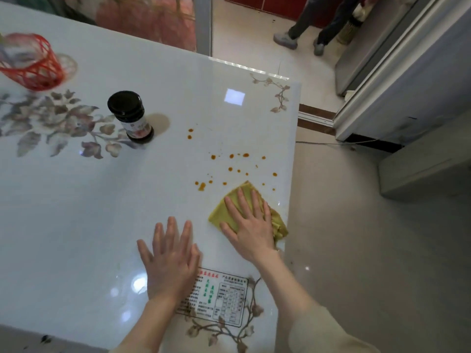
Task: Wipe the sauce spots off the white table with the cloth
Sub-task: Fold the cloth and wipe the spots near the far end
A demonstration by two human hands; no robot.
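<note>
Several orange sauce spots (231,156) dot the glossy white table (102,200) towards its right edge. Just below them lies a yellow cloth (221,212), spread flat near the right edge. My right hand (248,224) presses flat on the cloth with its fingers straight, pointing towards the spots. My left hand (172,258) rests flat on the bare table to the left of the cloth, fingers spread, holding nothing.
A dark sauce jar (131,117) with a black lid stands left of the spots. A red mesh basket (33,62) sits at the far left. A printed label (219,299) lies under my wrists. A person's legs (311,26) stand on the floor beyond the table.
</note>
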